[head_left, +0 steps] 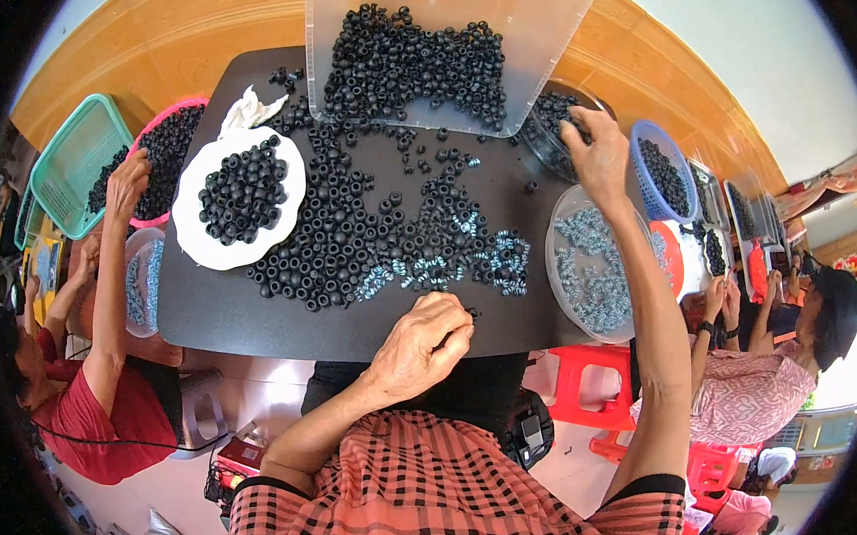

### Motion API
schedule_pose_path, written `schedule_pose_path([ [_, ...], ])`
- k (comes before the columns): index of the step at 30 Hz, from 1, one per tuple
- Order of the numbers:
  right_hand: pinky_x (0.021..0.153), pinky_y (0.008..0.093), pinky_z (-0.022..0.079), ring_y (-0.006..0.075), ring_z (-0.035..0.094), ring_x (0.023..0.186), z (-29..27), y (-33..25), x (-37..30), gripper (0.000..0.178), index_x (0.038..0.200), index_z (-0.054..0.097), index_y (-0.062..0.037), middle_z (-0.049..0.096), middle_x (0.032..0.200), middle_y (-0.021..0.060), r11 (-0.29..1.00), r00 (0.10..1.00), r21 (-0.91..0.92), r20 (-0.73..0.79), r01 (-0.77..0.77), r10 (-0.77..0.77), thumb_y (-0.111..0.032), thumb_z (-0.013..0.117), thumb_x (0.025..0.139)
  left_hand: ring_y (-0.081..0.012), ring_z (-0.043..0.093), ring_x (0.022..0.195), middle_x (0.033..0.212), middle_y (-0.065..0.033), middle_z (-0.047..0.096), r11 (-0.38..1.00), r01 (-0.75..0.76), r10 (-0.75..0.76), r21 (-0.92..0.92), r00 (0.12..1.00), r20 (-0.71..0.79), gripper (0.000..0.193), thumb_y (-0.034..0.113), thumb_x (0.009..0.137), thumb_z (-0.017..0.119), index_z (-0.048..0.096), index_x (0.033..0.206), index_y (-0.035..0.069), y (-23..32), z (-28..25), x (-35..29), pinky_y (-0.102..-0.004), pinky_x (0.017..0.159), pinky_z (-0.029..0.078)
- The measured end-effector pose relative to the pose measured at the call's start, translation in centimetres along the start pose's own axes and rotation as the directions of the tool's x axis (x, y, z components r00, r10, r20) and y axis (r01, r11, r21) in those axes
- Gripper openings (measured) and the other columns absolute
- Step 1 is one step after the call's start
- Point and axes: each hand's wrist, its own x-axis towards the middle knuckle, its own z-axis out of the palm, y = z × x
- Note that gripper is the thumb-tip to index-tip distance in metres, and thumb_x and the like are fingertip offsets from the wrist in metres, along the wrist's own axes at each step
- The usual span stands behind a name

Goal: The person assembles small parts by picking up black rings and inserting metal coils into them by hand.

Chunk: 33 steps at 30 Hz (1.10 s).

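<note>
My left hand [424, 339] is closed near the table's front edge, fingers curled together; what they hold is hidden. A tiny black piece [473, 313] shows beside its fingertips. My right hand [598, 155] reaches over a clear bowl [537, 134] of black pieces at the back right, thumb and forefinger slightly apart, with nothing visible between them. Round black pieces with holes [321, 224] are spread across the table [501, 183]. Small light-blue coiled pieces [429, 270] lie along their near edge. More light-blue pieces fill a round clear tub [556, 300], partly behind my right forearm.
A white scalloped plate [193, 244] heaped with black pieces sits on the left, near a crumpled white cloth [251, 111]. At the back, a clear plastic bin [534, 48] tilts toward me. Co-workers sit on both sides, with baskets and a red stool [587, 385] nearby.
</note>
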Motion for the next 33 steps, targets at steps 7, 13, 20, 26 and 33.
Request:
schedule_pose_path([
  [7, 0.072, 0.0373, 0.054, 0.0305, 0.066, 0.075, 3.0, -6.9, -1.3, 0.019, 0.092, 0.067, 0.0006, 0.066, 0.085, 0.0164, 0.936, 0.875, 0.333, 0.480, -0.118, -0.061, -0.008, 0.067, 0.075, -0.0308, 0.058, 0.084, 0.077, -0.0142, 0.058, 1.000, -0.018, 0.018, 0.013, 1.000, 0.005, 0.006, 0.002, 0.082, 0.060, 0.058, 0.084, -0.003, -0.1, -0.1, 0.0, -0.0399, 0.082, 0.044],
  [13, 0.073, 0.0428, 0.052, 0.0346, 0.066, 0.077, 5.2, -7.2, -2.4, 0.019, 0.083, 0.063, 0.0033, 0.065, 0.082, 0.0201, 0.979, 0.829, 0.185, 0.558, -0.081, -0.037, -0.011, 0.068, 0.071, -0.0304, 0.058, 0.083, 0.077, -0.0141, 0.058, 1.000, -0.014, 0.014, -0.008, 1.000, 0.001, 0.005, 0.001, 0.082, 0.059, 0.057, 0.083, -0.003, 0.0, -0.1, -0.3, -0.0395, 0.081, 0.044],
  [20, 0.062, 0.0274, 0.051, 0.0130, 0.061, 0.063, 2.2, -8.9, -3.5, 0.016, 0.085, 0.063, 0.0002, 0.064, 0.070, 0.0092, 0.899, 0.874, 0.348, 0.481, -0.265, 0.072, -0.007, 0.068, 0.071, -0.0282, 0.058, 0.082, 0.078, -0.0123, 0.058, 1.000, 0.009, -0.009, -0.007, 1.000, 0.003, 0.004, -0.001, 0.082, 0.059, 0.057, 0.084, -0.003, 0.2, -0.3, 0.0, -0.0376, 0.078, 0.046],
  [26, 0.061, 0.0257, 0.051, 0.0095, 0.062, 0.064, -3.1, -14.3, -8.6, 0.016, 0.089, 0.065, -0.0023, 0.066, 0.072, 0.0057, 0.665, 0.832, 0.589, 0.547, -0.459, 0.090, -0.006, 0.070, 0.074, -0.0101, 0.058, 0.070, 0.085, -0.0068, 0.063, 0.956, 0.204, -0.250, -0.210, 0.943, -0.220, 0.017, 0.000, 0.090, 0.055, 0.057, 0.106, -0.002, 0.2, -0.3, -0.6, -0.0242, 0.065, 0.048],
  [33, 0.059, 0.0257, 0.052, 0.0116, 0.064, 0.065, -6.2, -17.7, -14.0, 0.014, 0.091, 0.065, 0.0017, 0.068, 0.085, 0.0076, 0.526, 0.864, 0.724, 0.501, -0.447, 0.044, -0.001, 0.071, 0.078, -0.0198, 0.061, 0.079, 0.089, -0.0123, 0.063, 0.981, 0.189, -0.178, 0.049, 0.969, -0.171, 0.016, -0.005, 0.084, 0.055, 0.059, 0.100, -0.004, 0.5, -1.4, -1.4, -0.0293, 0.073, 0.049],
])
